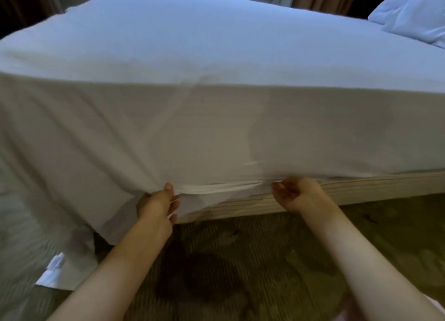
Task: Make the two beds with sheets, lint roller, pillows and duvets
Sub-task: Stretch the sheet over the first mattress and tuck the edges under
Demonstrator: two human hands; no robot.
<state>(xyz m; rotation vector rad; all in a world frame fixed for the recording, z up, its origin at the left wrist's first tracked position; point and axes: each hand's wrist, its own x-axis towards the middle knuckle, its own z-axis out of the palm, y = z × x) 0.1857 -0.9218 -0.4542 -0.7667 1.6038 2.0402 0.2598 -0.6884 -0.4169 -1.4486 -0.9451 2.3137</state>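
On the sheet point(216, 128) hem, left hand point(156, 203) with tight grip — right hand point(297, 194) at the same hem, palm up, grip unclear.

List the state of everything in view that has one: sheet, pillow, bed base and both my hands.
sheet: spread flat on top, near side hanging; right part looks tucked, left corner hanging loose.
pillow: lying on the sheet at the far right corner.
bed base: uncovered below the tucked part.
left hand: grips the sheet's lower edge.
right hand: palm up at the hem; grip unclear.
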